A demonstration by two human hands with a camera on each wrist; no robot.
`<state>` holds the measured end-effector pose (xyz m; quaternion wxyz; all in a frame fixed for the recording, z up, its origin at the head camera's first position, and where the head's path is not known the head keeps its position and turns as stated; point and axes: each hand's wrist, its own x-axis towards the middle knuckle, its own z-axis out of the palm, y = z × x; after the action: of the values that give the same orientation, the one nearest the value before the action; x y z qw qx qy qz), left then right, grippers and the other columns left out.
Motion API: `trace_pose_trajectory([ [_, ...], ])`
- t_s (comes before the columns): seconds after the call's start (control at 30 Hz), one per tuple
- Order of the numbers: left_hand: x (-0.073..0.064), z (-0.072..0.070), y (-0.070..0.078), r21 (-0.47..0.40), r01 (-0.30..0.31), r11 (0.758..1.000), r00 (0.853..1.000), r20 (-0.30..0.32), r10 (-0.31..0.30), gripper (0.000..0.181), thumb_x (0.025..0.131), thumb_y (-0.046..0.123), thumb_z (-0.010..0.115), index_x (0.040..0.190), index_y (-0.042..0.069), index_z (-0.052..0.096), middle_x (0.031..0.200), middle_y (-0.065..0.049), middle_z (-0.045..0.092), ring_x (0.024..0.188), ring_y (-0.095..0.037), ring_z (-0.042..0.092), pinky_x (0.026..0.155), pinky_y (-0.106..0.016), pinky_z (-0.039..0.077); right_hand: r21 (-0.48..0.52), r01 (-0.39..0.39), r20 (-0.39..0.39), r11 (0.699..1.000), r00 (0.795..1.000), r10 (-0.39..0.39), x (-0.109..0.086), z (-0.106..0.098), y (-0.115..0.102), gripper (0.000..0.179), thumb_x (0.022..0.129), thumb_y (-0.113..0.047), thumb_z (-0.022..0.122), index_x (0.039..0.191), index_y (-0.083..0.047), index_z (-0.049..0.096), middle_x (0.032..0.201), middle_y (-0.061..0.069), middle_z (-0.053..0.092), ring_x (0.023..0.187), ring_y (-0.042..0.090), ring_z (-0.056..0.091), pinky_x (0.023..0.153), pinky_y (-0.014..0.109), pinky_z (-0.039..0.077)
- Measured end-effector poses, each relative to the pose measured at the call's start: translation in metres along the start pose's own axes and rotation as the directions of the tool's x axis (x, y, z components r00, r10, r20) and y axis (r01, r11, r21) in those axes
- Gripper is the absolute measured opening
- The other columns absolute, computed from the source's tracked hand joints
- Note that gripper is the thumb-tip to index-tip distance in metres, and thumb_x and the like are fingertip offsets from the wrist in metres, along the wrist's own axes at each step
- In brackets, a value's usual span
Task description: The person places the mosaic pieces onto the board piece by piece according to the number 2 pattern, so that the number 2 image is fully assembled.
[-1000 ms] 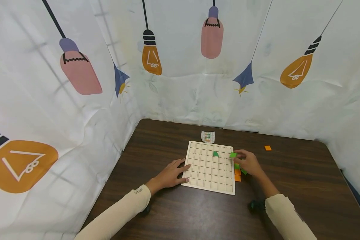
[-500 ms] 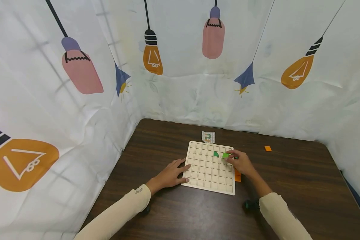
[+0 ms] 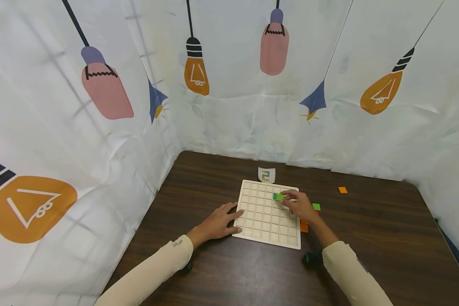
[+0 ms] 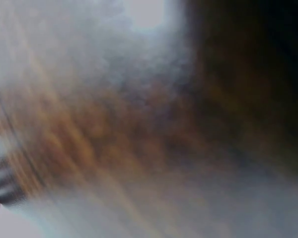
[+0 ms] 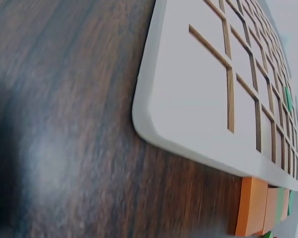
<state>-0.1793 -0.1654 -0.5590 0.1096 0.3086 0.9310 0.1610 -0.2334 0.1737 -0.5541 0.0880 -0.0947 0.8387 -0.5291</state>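
Note:
A pale wooden board (image 3: 260,227) with a raised grid of square cells lies on the dark table. My right hand (image 3: 299,206) pinches a light green square tile (image 3: 280,197) between thumb and fingers over the upper part of the board. Just left of that tile shows a dark green rounded piece (image 3: 275,196) in a cell, partly covered in the head view. My left hand (image 3: 218,223) rests with spread, straight fingers at the board's left edge. The left wrist view is mostly blurred tabletop.
Orange tiles (image 3: 304,227) lie along the board's right side, with a light green tile (image 3: 316,206) behind the right forearm. A single orange tile (image 3: 342,190) lies farther right. Behind the board is a small printed grid card (image 3: 266,175). A patterned curtain (image 3: 229,127) borders the table.
My right hand has carried the light green tile leftward from the board's right edge to beside the dark green piece. My left hand has stayed in place.

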Motion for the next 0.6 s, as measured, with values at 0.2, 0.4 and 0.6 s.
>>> trace_pose_trajectory([
  [0.2,0.0,-0.001,0.001,-0.012,-0.005,1.0,1.0,-0.001,0.005,0.068,0.099,0.056,0.055,0.156,0.024,0.039,0.164,-0.014,0.027,0.15,-0.037,0.029,0.114,-0.059,0.032,0.003,0.029,-0.001,1.0,1.0,-0.029,0.004,0.005,0.0,0.032,0.095,-0.01,0.069,0.124,0.002,0.064,0.097,0.02,0.07,0.055,0.022,0.056,0.049,0.03,0.046],
  [0.4,-0.001,-0.002,0.002,-0.01,0.003,1.0,1.0,0.005,-0.003,0.068,0.099,0.056,0.055,0.156,0.024,0.039,0.164,-0.013,0.027,0.15,-0.037,0.028,0.114,-0.059,0.032,0.012,-0.01,0.002,1.0,1.0,0.01,0.005,0.01,-0.004,0.033,0.095,-0.013,0.07,0.125,0.0,0.065,0.102,0.021,0.069,0.061,0.025,0.059,0.052,0.031,0.048],
  [0.6,-0.001,-0.001,0.001,-0.009,0.006,1.0,1.0,0.007,-0.006,0.068,0.099,0.056,0.055,0.157,0.024,0.039,0.164,-0.013,0.027,0.15,-0.037,0.028,0.115,-0.059,0.031,-0.009,-0.014,-0.011,1.0,1.0,0.014,0.009,0.016,-0.002,0.032,0.095,-0.013,0.07,0.124,-0.001,0.066,0.102,0.02,0.069,0.063,0.022,0.061,0.054,0.031,0.05],
])
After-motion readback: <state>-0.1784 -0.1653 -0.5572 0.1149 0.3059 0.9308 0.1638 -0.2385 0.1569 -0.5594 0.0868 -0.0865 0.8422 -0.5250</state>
